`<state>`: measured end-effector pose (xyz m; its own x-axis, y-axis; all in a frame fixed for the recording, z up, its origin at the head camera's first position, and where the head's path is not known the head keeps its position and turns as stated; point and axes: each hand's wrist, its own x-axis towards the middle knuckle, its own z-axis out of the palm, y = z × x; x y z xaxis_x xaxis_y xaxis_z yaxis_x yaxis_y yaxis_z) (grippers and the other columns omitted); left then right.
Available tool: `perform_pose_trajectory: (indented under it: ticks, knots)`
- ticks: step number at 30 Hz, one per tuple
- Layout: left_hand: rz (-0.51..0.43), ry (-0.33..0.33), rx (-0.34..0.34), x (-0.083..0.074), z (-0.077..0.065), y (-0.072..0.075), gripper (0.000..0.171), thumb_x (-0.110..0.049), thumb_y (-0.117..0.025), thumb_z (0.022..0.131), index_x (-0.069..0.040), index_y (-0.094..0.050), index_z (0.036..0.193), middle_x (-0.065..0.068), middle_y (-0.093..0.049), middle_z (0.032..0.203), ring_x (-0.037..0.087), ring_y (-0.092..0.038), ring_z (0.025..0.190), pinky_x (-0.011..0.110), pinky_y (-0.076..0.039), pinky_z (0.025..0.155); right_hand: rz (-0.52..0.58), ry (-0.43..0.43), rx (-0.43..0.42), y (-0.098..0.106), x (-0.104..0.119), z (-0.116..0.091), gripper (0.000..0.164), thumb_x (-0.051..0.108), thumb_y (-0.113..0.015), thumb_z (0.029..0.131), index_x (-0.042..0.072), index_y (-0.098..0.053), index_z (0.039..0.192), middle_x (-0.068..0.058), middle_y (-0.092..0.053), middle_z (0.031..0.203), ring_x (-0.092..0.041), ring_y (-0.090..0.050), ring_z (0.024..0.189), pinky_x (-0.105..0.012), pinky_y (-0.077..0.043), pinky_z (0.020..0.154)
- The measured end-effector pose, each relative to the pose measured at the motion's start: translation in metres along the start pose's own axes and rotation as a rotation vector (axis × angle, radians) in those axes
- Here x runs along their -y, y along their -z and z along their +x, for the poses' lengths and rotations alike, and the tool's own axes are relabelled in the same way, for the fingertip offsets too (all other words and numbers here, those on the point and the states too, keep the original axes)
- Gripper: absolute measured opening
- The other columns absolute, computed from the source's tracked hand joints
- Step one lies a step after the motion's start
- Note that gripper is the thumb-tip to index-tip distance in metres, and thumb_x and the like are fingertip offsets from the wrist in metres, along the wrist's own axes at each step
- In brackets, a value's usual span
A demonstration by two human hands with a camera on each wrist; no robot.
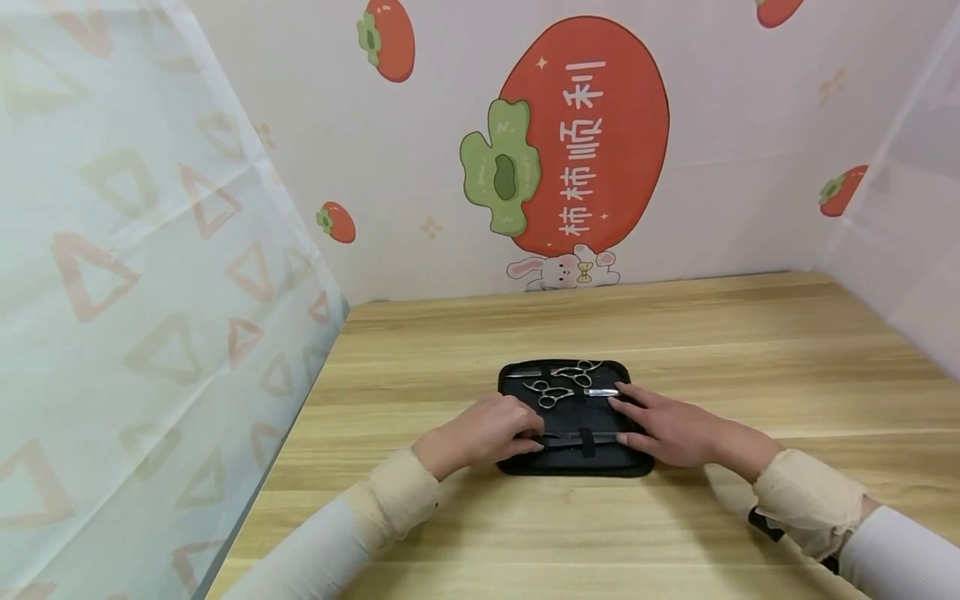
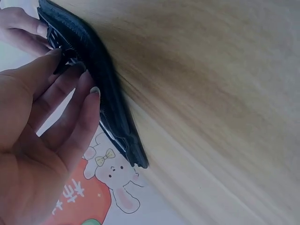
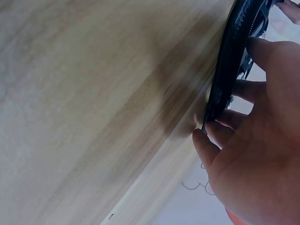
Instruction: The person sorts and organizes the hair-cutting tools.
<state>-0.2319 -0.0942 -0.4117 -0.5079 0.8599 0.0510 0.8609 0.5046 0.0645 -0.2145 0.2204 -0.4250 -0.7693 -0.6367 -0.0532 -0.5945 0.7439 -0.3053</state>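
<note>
A black zip case point(image 1: 576, 417) lies opened out on the table, with scissors point(image 1: 553, 394) and a second pair of scissors point(image 1: 577, 372) in its upper half. Across its lower half a long, thin dark tool point(image 1: 564, 440) runs under an elastic loop point(image 1: 588, 442). My left hand point(image 1: 495, 427) pinches the left end of this tool between thumb and fingers; the left wrist view shows a dark tip point(image 2: 61, 65) there. My right hand point(image 1: 675, 427) rests spread on the case's right edge, its fingertips touching the rim point(image 3: 220, 89).
A silver, narrow piece point(image 1: 600, 392) lies near the right fingers, and a thin metal-edged item point(image 1: 523, 375) sits at the case's upper left. Around the case spreads the wooden table point(image 1: 420, 350). A printed cloth wall point(image 1: 420, 167) stands behind, with a patterned sheet point(image 1: 150, 292) at left.
</note>
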Motion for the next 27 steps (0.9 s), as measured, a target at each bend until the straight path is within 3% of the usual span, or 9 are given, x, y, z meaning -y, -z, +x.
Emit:
perform_pose_trajectory:
  ticks: [8,17,22,27]
  knots:
    - [0.007,0.009,-0.021,-0.005,0.008,-0.003,0.016,-0.032,-0.070,0.099,-0.023,-0.069,0.087,-0.017,-0.057,0.076,-0.002,-0.048,0.063,0.018,-0.039,0.058,0.015,0.015,0.000,0.001,-0.002,0.000,0.058,0.037,-0.050,0.108,-0.001,-0.045,0.152,-0.032,-0.031,0.159,-0.050,-0.040,0.141,-0.062,-0.038,0.109]
    - [-0.002,0.033,-0.018,-0.007,0.011,-0.004,0.015,-0.033,-0.070,0.099,-0.023,-0.068,0.088,-0.017,-0.053,0.074,-0.001,-0.048,0.064,0.019,-0.038,0.058,0.025,0.012,-0.002,0.002,-0.001,0.001,0.057,0.035,-0.050,0.109,-0.001,-0.046,0.152,-0.032,-0.031,0.159,-0.050,-0.040,0.141,-0.062,-0.038,0.109]
    - [-0.088,0.040,-0.009,-0.003,0.007,-0.001,0.014,-0.034,-0.071,0.098,-0.020,-0.071,0.093,-0.013,-0.056,0.076,0.001,-0.050,0.068,0.017,-0.041,0.063,0.044,0.003,0.008,0.003,-0.002,0.002,0.058,0.037,-0.050,0.108,0.000,-0.045,0.153,-0.029,-0.030,0.161,-0.048,-0.038,0.143,-0.062,-0.037,0.111]
    - [-0.170,0.049,-0.030,0.009,0.002,0.008,0.014,-0.031,-0.070,0.099,-0.017,-0.074,0.098,-0.010,-0.062,0.086,0.005,-0.058,0.078,0.017,-0.045,0.070,0.027,-0.011,-0.028,0.006,-0.004,0.003,0.056,0.034,-0.058,0.105,-0.002,-0.053,0.147,-0.027,-0.039,0.156,-0.047,-0.044,0.139,-0.061,-0.041,0.108]
